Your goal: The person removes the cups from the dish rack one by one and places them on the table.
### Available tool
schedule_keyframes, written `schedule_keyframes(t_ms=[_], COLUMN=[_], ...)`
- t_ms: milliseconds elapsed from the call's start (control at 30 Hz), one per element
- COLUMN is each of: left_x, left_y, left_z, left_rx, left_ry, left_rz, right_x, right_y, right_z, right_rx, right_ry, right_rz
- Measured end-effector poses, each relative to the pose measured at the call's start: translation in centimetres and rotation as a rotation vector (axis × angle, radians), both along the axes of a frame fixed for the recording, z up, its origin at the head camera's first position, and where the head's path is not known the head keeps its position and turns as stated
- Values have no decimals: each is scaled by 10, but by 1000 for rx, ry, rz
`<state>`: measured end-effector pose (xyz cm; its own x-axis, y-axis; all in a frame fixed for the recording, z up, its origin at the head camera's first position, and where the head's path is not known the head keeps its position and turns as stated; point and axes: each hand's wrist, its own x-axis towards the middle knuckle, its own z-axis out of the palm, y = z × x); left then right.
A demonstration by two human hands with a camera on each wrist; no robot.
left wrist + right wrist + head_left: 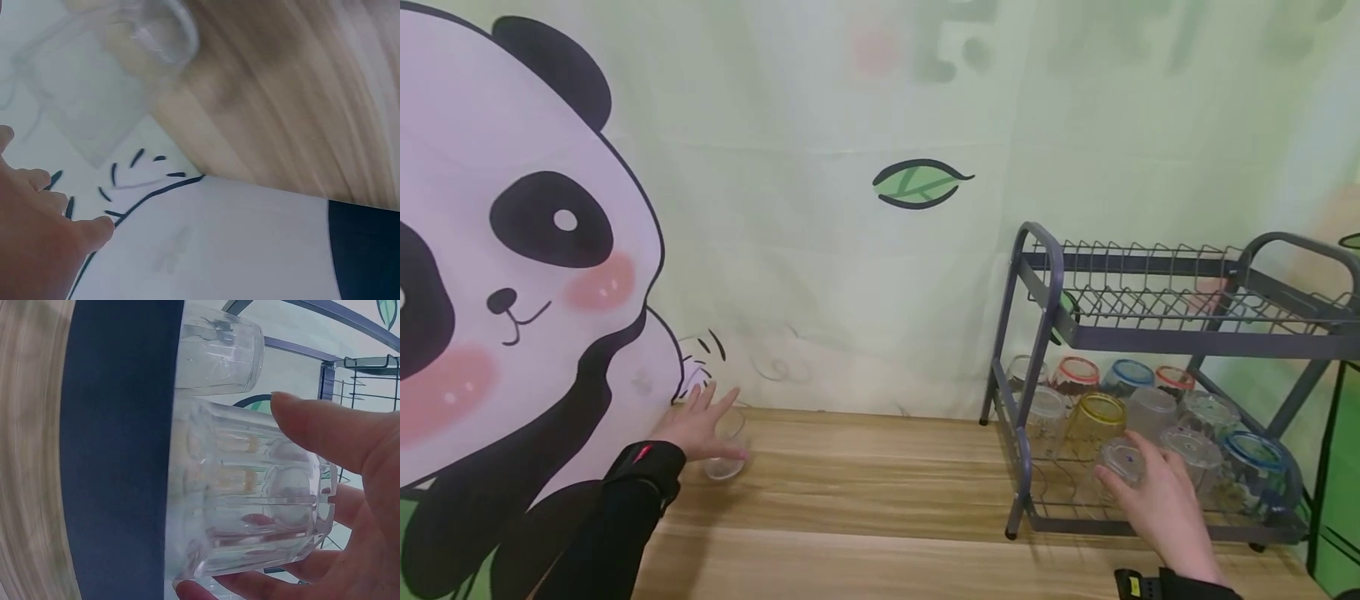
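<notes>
My left hand (700, 425) reaches over the left part of the table with fingers spread. A clear drinking glass (724, 471) stands beside it near the wall, partly hidden by the hand. The left wrist view shows this glass (94, 87) apart from the fingertips. On the right, my right hand (1168, 500) has thumb and fingers around a clear faceted glass (1122, 460), upside down at the front of the rack's lower shelf. Close up, that glass (250, 487) sits behind the dark shelf rail, thumb on one side and fingers on the other.
A dark two-tier dish rack (1187, 342) stands at the right. Several upturned glasses crowd its lower shelf, including a yellow one (1096, 425) and a blue-rimmed one (1253, 462). Behind the wooden table (865, 483) hangs a panda-print cloth (820, 250).
</notes>
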<state>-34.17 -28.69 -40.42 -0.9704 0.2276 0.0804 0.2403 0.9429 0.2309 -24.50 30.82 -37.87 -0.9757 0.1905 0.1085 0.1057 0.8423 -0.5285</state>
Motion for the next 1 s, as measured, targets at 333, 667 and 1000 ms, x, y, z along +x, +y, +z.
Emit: schedule_keyframes(t_ms=[333,667,1000], left_x=[4,11,29], left_y=[18,34,57], left_z=[13,5,-8], left_rx=[42,177,377], left_ry=[65,169,113], left_rz=[-7,-88,-53], right_x=[7,19,36], right_y=[-5,-9,-32], right_z=[0,19,37], right_rx=[-10,1,-11], right_ry=[100,184,326], right_rz=[-3,-21,44])
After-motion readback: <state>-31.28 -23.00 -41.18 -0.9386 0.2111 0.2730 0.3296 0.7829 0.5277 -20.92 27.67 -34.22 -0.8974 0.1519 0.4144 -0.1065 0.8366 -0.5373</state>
